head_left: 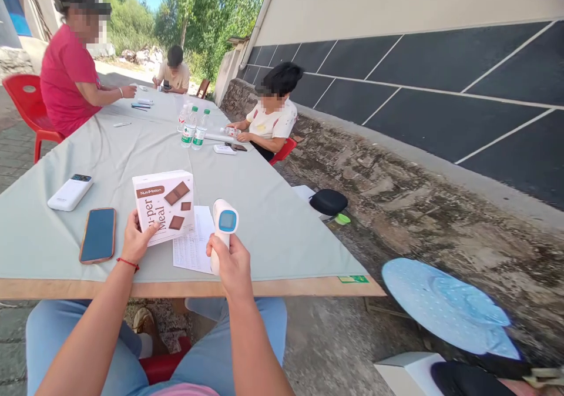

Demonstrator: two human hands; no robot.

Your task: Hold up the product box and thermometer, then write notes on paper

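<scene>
Left hand (138, 236): clamped on the lower left of a white-and-brown rectangular cardboard box (165, 208), thumb across its front; box held over the grey cloth-covered table (286, 237) (base contact: cannot tell). Right hand (233, 261): fingers wrapped round the handle of a white plastic pistol-shaped thermometer (225, 217), near the pale wooden front edge (282, 287). White printed paper sheet (189, 254) between, partly covered. Dark-screened phone in orange-brown case (97, 235) limits room leftward; rightward, cloth stretches to the slanting side edge.
</scene>
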